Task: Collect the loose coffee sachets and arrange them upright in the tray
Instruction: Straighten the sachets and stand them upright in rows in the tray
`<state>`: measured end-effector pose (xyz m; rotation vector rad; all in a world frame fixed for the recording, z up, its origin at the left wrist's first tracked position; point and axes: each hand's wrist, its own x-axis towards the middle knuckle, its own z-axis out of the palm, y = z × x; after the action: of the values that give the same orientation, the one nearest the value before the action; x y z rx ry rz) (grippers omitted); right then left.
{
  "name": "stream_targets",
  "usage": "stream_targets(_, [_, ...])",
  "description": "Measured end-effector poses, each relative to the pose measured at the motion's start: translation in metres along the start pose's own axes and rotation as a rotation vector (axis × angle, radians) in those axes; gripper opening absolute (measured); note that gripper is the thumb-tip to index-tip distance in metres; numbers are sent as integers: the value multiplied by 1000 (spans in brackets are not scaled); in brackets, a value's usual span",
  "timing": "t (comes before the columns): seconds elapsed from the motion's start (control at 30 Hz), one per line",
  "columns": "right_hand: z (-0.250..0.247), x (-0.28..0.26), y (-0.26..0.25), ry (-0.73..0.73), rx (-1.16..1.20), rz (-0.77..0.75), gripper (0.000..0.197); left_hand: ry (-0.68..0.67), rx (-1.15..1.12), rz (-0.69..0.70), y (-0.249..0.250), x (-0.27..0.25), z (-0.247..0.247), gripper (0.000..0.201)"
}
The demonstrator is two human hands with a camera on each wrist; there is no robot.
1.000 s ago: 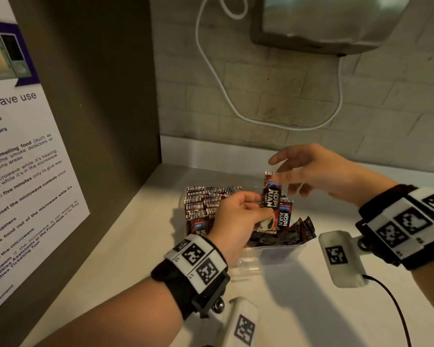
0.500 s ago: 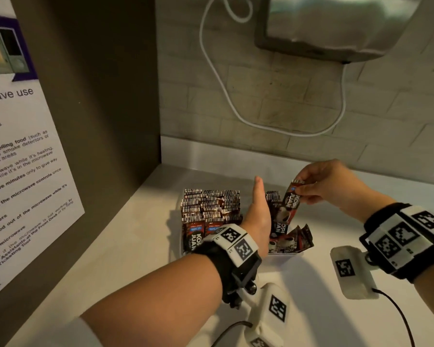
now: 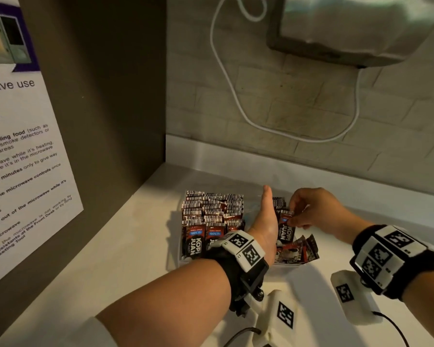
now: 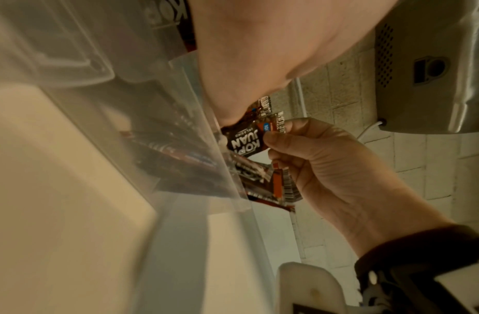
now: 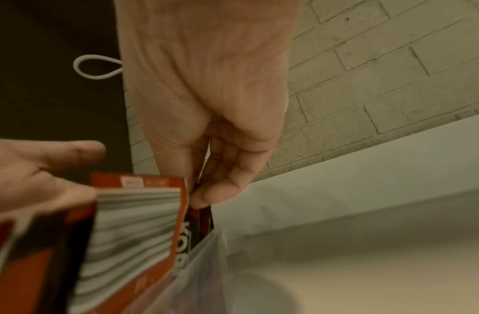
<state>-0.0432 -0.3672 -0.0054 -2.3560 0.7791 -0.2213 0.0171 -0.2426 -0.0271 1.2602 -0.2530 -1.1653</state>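
A clear plastic tray (image 3: 179,256) stands on the white counter, its left part packed with upright dark coffee sachets (image 3: 212,216). My left hand (image 3: 267,216) stands flat and edge-on inside the tray, fingers straight, beside the packed rows. My right hand (image 3: 311,211) pinches one sachet (image 3: 286,230) by its top, upright against my left palm; the same sachet (image 4: 246,141) shows in the left wrist view. Several loose sachets (image 3: 298,251) lie slanted at the tray's right end. In the right wrist view my fingers (image 5: 219,191) pinch the sachet's edge.
A dark cabinet side with a microwave notice (image 3: 23,159) closes off the left. A tiled wall with a white cable (image 3: 236,96) and a metal appliance (image 3: 348,28) is behind. Bare white counter (image 3: 135,246) lies left of and in front of the tray.
My left hand let go of the sachet and flattened edge-on in the tray. My right hand took the sachet and lowered it down against my left palm.
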Motion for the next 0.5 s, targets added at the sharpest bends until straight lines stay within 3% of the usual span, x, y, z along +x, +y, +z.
stream_targets(0.17, [-1, -2, 8, 14, 93, 92, 54, -10, -21, -30, -4, 8, 1, 97])
stream_targets(0.3, [-10, -4, 20, -106, 241, 209, 51, -28, -26, -20, -3, 10, 1, 90])
stream_targets(0.5, [1, -4, 29, -317, 205, 249, 47, -60, -88, -29, -6, 13, 2, 67])
